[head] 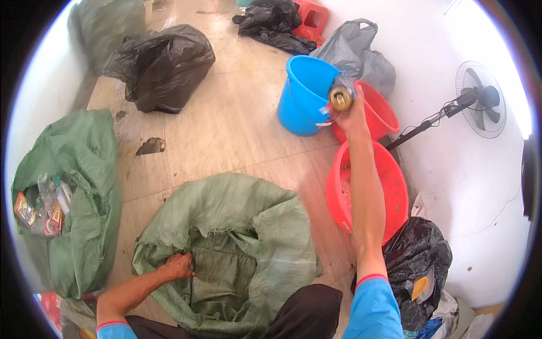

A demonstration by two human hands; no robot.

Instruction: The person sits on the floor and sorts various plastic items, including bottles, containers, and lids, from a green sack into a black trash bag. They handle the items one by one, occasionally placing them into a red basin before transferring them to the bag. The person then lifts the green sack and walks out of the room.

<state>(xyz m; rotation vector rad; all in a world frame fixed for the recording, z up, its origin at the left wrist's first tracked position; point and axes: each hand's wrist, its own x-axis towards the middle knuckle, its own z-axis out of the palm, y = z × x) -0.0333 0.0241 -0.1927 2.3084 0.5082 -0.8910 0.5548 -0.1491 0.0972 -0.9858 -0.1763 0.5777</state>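
My right hand [355, 115] reaches out over the buckets, holding a drink can [341, 99] with its gold-coloured end towards me. Clear plastic [345, 80] shows just behind the can; whether it is part of what I hold, I cannot tell. Below it stand a blue bucket [292, 108] with a wire handle and a red bucket [383, 106]. Between my knees a green woven sack [283, 237] gapes upward, its rim rolled outward. My left hand [180, 266] grips the left side of its mouth, some fingertips hidden in the folds.
At left, another green woven sack [91, 169] contains bottles and packets. A larger red tub [343, 190] sits under my right forearm. Black plastic bags lie far left [173, 63], at the back [271, 21] and near right [419, 245]. A pedestal fan [480, 99] leans by the wall.
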